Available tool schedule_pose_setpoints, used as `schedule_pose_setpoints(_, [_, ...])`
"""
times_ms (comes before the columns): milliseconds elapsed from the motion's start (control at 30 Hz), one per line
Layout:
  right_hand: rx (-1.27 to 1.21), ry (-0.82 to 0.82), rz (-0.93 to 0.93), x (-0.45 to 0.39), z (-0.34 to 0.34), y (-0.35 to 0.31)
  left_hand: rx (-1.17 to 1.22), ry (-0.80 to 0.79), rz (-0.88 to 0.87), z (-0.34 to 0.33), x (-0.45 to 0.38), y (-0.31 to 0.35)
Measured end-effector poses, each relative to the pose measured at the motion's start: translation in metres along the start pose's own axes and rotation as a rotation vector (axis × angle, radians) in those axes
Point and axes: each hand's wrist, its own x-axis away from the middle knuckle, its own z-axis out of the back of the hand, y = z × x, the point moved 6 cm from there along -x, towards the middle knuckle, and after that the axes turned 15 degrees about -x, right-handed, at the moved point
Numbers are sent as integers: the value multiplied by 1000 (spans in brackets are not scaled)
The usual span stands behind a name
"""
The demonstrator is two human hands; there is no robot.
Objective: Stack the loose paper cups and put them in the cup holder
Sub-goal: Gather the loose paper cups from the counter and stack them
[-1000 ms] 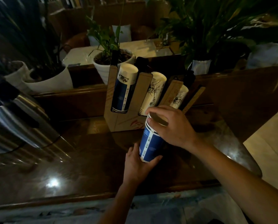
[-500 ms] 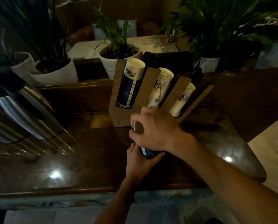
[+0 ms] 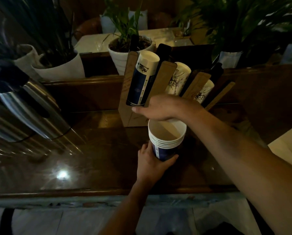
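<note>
Head view: left hand point(image 3: 149, 164) grips stacked cups point(image 3: 165, 141).

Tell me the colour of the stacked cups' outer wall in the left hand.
Dark blue with a white strip, white rims; head view shows the stacked cups.

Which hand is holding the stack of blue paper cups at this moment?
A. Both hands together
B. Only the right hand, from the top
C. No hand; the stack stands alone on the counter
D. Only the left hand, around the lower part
D: the left hand wraps its fingers around the lower part of the stack of blue paper cups, while the right hand is flat above the rim, gripping nothing.
</note>
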Motion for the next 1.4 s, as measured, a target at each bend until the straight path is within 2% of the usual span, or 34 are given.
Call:
schedule_pose_setpoints(133, [-142, -43, -15, -5, -15, 13, -1, -16, -6, -5, -1, -4])
schedule_pose_setpoints(267, [-89, 22, -33, -5, -12, 9, -5, -11, -2, -5, -2, -4])
schedule_pose_setpoints(333, [42, 118, 33, 3, -8, -1, 19, -3, 10, -2, 0, -3])
schedule_pose_setpoints(433, [193, 398, 198, 24, 2, -20, 43, -5, 19, 2, 0, 1])
schedule_pose_setpoints(467, [206, 427, 207, 29, 2, -23, 44, -4, 23, 3, 0, 3])
schedule_pose_setpoints(600, [171, 288, 105, 37, -19, -20, 64, -25, 36, 6, 1, 6])
schedule_pose_setpoints(800, [125, 348, 160, 48, -21, -23, 63, -30, 44, 6, 3, 5])
schedule_pose_setpoints(967, [152, 585, 249, 72, -11, -28, 56, -103, 33, 3, 0, 8])
schedule_pose_setpoints(1067, [100, 536, 210, 75, -15, -14, 90, -118, 36, 3, 0, 7])
schedule_pose_setpoints(1267, [53, 640, 218, 82, -17, -11, 66, -128, 22, 1, -1, 7])
schedule_pose_setpoints(1400, [-142, 524, 237, 77, -9, 0, 56, -42, 62, 9, 4, 8])
